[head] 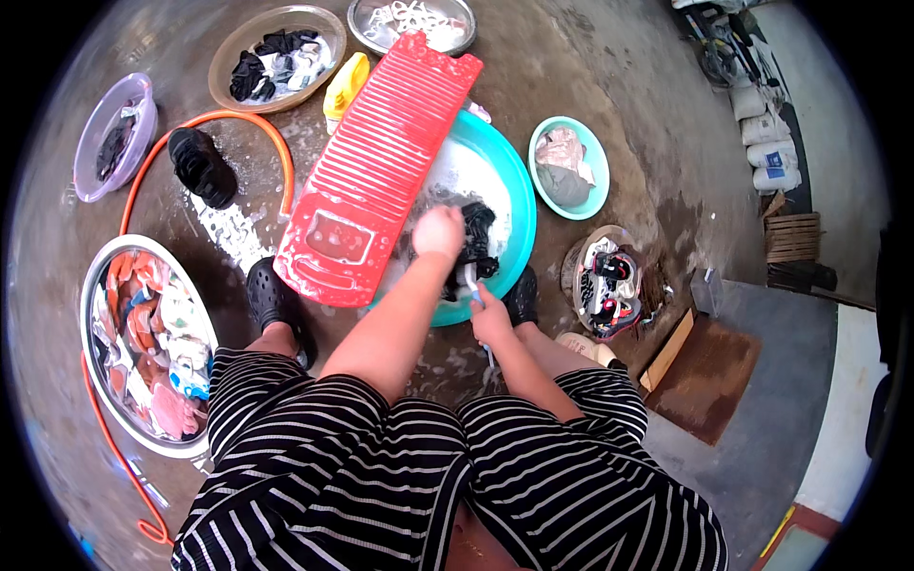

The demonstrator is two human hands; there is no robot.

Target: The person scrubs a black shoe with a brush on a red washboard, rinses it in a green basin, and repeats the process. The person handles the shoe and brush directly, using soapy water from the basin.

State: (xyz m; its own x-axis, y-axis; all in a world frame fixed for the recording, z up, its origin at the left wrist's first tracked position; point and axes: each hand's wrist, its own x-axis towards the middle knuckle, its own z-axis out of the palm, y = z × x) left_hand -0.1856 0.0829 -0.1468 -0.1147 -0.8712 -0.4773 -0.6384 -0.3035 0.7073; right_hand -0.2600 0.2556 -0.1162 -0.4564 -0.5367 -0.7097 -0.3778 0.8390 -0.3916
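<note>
In the large turquoise basin [526, 214] there is a wet black shoe [477, 227], surrounded by white suds [460, 168]. My left hand [438, 232] is closed on the shoe's left side; its fingertips are hidden. With my right hand [491, 315] I grip the pale blue handle of a scrubbing brush [472, 277]. The brush's white head end is against the near part of the shoe, its bristles out of sight. A red plastic washboard [382, 153] leans slantwise across the basin's left side, with foam on its lower end.
A second black shoe [202, 168] stands left, beside an orange hose [268, 125]. Around me are a metal basin of clothes [91, 342], a brown basin [218, 78], a purple basin [148, 135], a small turquoise basin [604, 178], a yellow bottle [348, 86] and a container of shoes [571, 278].
</note>
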